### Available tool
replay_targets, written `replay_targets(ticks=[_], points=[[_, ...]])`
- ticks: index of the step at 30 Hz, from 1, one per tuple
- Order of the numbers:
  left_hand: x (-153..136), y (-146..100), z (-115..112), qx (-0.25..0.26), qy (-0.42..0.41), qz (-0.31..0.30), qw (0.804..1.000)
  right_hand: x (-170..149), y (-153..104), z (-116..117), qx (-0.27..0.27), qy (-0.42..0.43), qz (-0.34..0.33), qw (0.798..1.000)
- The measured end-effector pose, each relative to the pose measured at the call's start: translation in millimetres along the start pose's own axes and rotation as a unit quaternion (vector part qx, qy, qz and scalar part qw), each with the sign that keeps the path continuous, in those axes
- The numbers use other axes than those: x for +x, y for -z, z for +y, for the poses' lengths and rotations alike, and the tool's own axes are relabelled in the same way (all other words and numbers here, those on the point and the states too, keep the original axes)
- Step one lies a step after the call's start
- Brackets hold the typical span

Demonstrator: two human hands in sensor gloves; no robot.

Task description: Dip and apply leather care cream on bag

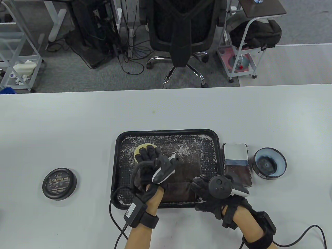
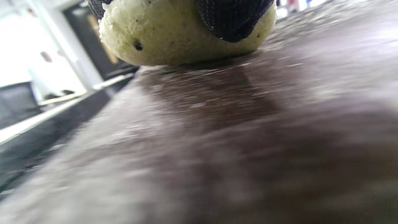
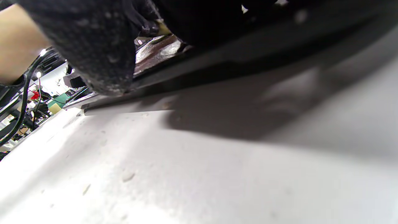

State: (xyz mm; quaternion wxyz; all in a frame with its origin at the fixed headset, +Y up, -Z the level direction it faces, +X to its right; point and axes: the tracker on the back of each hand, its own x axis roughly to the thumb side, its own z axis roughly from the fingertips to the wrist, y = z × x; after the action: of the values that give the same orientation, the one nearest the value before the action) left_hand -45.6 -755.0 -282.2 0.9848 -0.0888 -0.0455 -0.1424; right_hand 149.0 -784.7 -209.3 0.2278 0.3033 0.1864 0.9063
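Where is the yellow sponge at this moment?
In the table view, the yellow sponge lies in the black tray's far left part, under the left hand, pressed on the brown bag.

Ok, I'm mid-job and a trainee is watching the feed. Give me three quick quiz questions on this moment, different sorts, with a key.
1. True or false: the left hand presses the yellow sponge onto the brown bag inside the black tray.
2. Multiple choice: where is the open cream jar? A) in the tray B) on the table right of the tray C) in the right hand
3. Fill in: the round black lid lies on the table to the ____ of the tray.

Key: 1 true. 2 B. 3 left. The right hand rests at the tray's near right corner on the bag's edge; whether it grips the bag cannot be told.
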Motion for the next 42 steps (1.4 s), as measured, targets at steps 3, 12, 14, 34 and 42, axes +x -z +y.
replay_targets(ticks=[3,12,14,34,42], points=[[20,-1,2,0.001,-0.007,-0.041,0.999,0,0,0,-0.001,0.003,0.000,1.000],[48,-6,10,0.038,-0.082,-0.147,0.985,0,0,0,-0.001,0.006,0.001,1.000],[56,-6,10,0.038,-0.087,-0.181,0.979,0,0,0,-0.001,0.007,0.001,1.000],[26,-8,-6,-0.006,-0.069,-0.184,0.980,0,0,0,-0.002,-0.003,0.006,1.000],[-7,-12,-15,-0.020,-0.050,-0.149,0.987,1,0,0,-0.001,-0.006,0.007,1.000]])
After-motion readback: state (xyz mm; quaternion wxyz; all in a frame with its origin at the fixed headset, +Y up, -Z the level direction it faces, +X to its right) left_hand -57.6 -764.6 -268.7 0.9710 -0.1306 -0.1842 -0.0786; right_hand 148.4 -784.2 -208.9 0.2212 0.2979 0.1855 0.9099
